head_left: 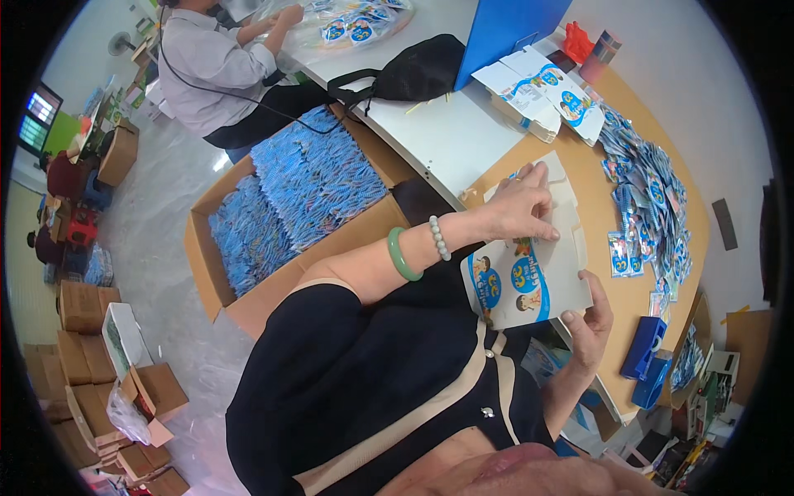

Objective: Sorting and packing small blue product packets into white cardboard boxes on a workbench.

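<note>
A white folding carton [523, 285] with blue printed patches stands tilted in front of me at the table's near edge, its plain flaps spread upward. My left hand [519, 207], wearing a green bangle and a beaded bracelet on its arm, bends over the flaps with curled fingers and the thumb against the board. At the carton's lower right corner my right hand [589, 324] grips the edge between thumb and fingers. Small blue-and-white sachets [649, 194] lie heaped on the tan tabletop [605, 351] to the right. The carton's inside is mostly hidden.
A large cardboard box [273, 293] packed with blue sachets stands left of me. Flat cartons [538, 91], a blue panel [504, 37] and a black bag [422, 70] occupy the far table. Another person [207, 70] handles a clear bag there. Blue holders [643, 347] sit at right.
</note>
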The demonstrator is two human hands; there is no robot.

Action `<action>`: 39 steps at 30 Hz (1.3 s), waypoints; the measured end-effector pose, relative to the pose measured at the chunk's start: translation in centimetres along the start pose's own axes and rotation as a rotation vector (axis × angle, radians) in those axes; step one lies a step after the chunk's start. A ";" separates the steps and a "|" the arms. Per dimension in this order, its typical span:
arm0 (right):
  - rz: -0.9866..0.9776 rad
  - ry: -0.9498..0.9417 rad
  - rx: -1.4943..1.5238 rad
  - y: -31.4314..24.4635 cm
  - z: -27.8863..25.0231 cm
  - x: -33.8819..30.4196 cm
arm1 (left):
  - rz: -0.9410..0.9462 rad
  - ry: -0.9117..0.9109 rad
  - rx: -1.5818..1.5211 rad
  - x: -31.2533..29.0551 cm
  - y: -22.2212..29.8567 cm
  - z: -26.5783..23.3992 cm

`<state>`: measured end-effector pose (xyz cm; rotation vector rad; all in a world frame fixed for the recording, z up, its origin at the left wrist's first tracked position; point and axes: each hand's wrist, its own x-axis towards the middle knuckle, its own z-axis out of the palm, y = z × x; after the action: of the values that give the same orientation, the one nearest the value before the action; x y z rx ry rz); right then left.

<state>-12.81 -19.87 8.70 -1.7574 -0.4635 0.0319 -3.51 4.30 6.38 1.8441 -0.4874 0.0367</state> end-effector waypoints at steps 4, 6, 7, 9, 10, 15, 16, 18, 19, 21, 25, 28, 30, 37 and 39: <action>0.059 0.100 0.043 0.4 0.8 -0.9 | -0.075 -0.063 0.023 -0.2 -0.9 0.6; 0.025 0.061 -0.004 0.2 0.8 -0.9 | -0.112 -0.138 -0.097 0.1 -0.6 0.4; 0.009 0.043 -0.028 0.0 0.8 -0.9 | -0.113 -0.145 -0.096 0.0 -0.3 0.4; -0.018 0.026 -0.101 -0.8 0.7 -0.9 | -0.099 -0.171 -0.075 -0.3 0.1 0.4; -0.038 0.016 -0.173 -1.2 0.7 -1.1 | -0.095 -0.204 -0.067 -0.4 0.9 0.4; -0.047 -0.011 -0.554 -1.0 -0.9 0.3 | -0.174 0.009 -0.301 -0.7 5.2 -2.2; -0.024 -0.024 -0.702 -1.6 -0.9 0.6 | -0.124 0.077 -0.362 -1.3 5.7 -2.7; 0.051 -0.001 -0.852 -1.3 0.0 0.6 | -0.028 0.138 -0.397 -1.5 5.2 -2.8; 0.050 -0.063 -0.565 -1.0 0.5 0.5 | -0.038 0.093 -0.417 -1.3 4.7 -2.7; 0.050 -0.082 -0.283 -0.4 0.6 0.7 | 0.111 0.116 -0.415 -0.3 4.4 -2.5; 0.047 0.303 -0.224 0.5 -1.1 1.9 | 0.208 0.087 -0.495 1.3 6.5 -1.9; -0.159 0.383 -0.376 -1.2 -4.1 3.2 | 0.343 0.010 -0.299 2.0 8.0 -3.1; -0.289 0.400 -0.697 -1.7 -5.4 3.9 | 0.604 -0.095 0.173 3.1 8.0 -4.1; -0.266 0.329 -0.954 5.5 -3.3 2.5 | 0.192 -0.052 -0.056 0.2 -1.8 2.1; -0.224 0.295 -0.889 5.6 -2.6 2.1 | 0.180 0.056 -0.130 -0.7 -2.9 2.6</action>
<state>-8.52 -22.52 4.54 -2.5032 -0.4889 -0.6759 -3.75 2.88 2.70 1.6635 -0.6014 0.1734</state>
